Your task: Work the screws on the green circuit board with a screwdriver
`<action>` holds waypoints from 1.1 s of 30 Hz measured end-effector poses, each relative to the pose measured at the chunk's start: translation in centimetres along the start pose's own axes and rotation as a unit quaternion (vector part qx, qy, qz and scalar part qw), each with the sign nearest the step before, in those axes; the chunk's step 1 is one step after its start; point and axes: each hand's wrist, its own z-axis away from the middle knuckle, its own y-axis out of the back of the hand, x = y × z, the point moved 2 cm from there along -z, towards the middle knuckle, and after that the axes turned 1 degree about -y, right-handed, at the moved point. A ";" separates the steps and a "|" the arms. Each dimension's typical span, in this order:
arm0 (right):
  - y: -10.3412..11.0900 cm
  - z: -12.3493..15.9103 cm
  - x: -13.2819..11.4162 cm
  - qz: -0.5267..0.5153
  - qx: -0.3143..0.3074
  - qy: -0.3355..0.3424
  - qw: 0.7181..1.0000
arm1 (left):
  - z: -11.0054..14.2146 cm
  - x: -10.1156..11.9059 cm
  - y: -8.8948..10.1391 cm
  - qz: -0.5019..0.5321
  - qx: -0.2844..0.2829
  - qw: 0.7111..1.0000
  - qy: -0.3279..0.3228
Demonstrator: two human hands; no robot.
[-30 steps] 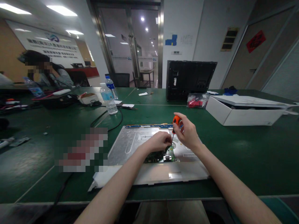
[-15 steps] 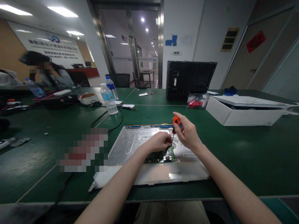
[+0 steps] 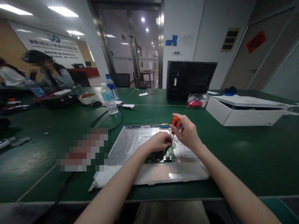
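A silvery metal display panel (image 3: 126, 149) lies flat on the table in front of me, with a green circuit board (image 3: 173, 155) on it and a blue strip board (image 3: 144, 126) along its far edge. My right hand (image 3: 187, 127) is closed on the orange-and-black handle of a screwdriver (image 3: 175, 121), which stands nearly upright with its shaft pointing down at the circuit board's edge. Close beside the shaft's lower end, my left hand (image 3: 160, 141) has its fingers pinched together. What they hold, if anything, is hidden, and the hand covers part of the board.
Beyond the panel stand a black monitor casing (image 3: 190, 81), a plastic bag with red items (image 3: 198, 101) and a white box (image 3: 247, 113). Water bottles (image 3: 109, 99) and a black cable (image 3: 121, 119) are at the left, near a blurred-out item (image 3: 86, 152). People sit far left.
The screwdriver's handle has turned and tilted slightly left in my right hand, whose fingers have shifted on it. My left hand stays in place.
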 end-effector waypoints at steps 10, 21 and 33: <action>-0.2 0.1 0.2 0.001 0.012 -0.003 1.000 | 0.0 0.0 0.0 0.006 0.003 1.000 -0.002; 0.0 0.0 -0.1 -0.010 -0.007 0.004 1.000 | -0.1 -0.2 -0.1 0.005 0.006 1.000 -0.006; 0.0 0.0 -0.2 -0.003 -0.011 0.013 1.000 | -0.1 -0.3 -0.1 0.006 0.006 1.000 0.000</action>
